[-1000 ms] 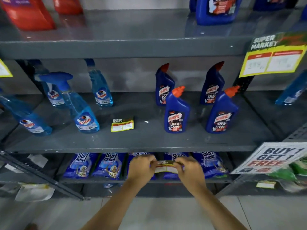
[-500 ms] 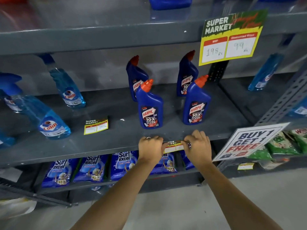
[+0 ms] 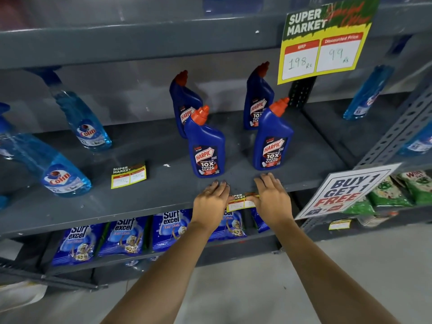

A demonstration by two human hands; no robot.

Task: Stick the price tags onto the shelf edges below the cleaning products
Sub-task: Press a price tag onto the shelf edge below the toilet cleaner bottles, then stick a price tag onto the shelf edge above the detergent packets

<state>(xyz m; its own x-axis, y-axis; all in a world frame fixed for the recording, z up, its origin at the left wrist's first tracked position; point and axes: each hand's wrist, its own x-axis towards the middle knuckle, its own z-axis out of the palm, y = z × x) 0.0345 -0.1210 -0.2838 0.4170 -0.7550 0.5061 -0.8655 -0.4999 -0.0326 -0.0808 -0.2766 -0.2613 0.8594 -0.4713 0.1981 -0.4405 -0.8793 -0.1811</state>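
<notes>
A small yellow and green price tag [image 3: 240, 202] lies against the front edge of the grey middle shelf [image 3: 140, 213], just below two front Harpic bottles [image 3: 207, 148] [image 3: 272, 139]. My left hand [image 3: 211, 202] presses on the tag's left end, fingers resting over the shelf lip. My right hand [image 3: 272, 199] presses on its right end in the same way. The hands hide both ends of the tag. A second price tag [image 3: 128, 175] lies flat on the shelf top, left of the Harpic bottles.
Colin spray bottles [image 3: 66, 176] stand at the left of the shelf. Surf excel packs [image 3: 126, 237] fill the shelf below. A large price sign [image 3: 323, 43] hangs from the upper shelf, and a "Buy 1 Get 1 Free" sign [image 3: 343, 191] sticks out at the right.
Both hands rose with the tag from in front of the lower shelf to the middle shelf's front edge, and now press it flat there. The view has moved closer.
</notes>
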